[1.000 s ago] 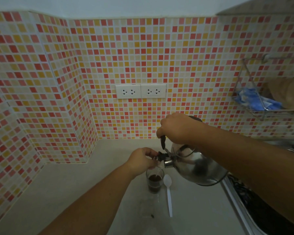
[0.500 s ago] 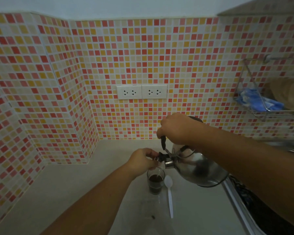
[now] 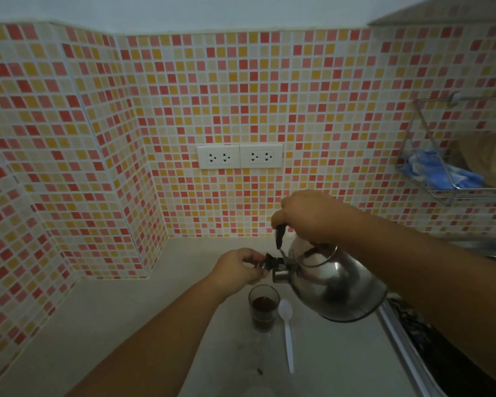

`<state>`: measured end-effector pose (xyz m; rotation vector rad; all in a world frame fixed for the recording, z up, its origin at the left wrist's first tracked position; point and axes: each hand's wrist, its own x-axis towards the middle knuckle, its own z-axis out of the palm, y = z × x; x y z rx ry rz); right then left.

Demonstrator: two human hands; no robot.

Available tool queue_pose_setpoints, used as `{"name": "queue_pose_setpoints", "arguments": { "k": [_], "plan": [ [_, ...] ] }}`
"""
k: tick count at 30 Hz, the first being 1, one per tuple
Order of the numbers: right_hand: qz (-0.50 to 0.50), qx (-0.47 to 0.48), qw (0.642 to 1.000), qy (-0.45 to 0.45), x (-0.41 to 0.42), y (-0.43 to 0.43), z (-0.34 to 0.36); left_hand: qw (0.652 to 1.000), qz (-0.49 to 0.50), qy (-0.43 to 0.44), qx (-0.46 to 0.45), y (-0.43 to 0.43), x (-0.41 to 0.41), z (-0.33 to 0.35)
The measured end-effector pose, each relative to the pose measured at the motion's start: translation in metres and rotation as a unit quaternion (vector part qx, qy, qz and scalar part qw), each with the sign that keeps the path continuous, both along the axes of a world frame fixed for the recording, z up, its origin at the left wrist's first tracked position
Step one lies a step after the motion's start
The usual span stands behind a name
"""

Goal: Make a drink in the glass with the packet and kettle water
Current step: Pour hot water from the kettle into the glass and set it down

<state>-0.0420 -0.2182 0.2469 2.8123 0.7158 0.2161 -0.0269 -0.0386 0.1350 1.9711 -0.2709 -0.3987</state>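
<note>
Tiled corner, worktop (image 3: 126,325) | right hand (image 3: 312,216) grip holding tilted kettle (image 3: 335,285) handle | left hand (image 3: 238,267) pinching spout cap | glass (image 3: 263,308) near back edge, dark liquid | next, I'd guess: spoon (image 3: 287,330) stir

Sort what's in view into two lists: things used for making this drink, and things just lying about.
In use:
- kettle, tilted, held by the right hand
- spout cap, pinched by the left hand
- glass with dark drink
- white spoon beside the glass

Lying about:
- wall sockets
- wire rack with blue cloth
- stove edge
</note>
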Motion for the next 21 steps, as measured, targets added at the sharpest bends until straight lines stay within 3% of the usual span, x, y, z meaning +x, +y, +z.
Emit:
{"name": "queue_pose_setpoints", "arguments": {
  "k": [8,16,21],
  "plan": [
    [-0.092,0.158,0.982,-0.045,0.018,-0.039,0.026,0.993,0.04,-0.058,-0.094,-0.009,0.024,0.021],
    [-0.096,0.283,0.948,-0.11,0.055,-0.047,0.015,0.97,0.083,-0.226,0.033,-0.015,0.059,0.024],
    [-0.114,0.324,0.935,-0.094,0.089,-0.035,-0.028,0.972,0.039,-0.218,0.076,-0.004,0.088,0.004]
  ]
}}
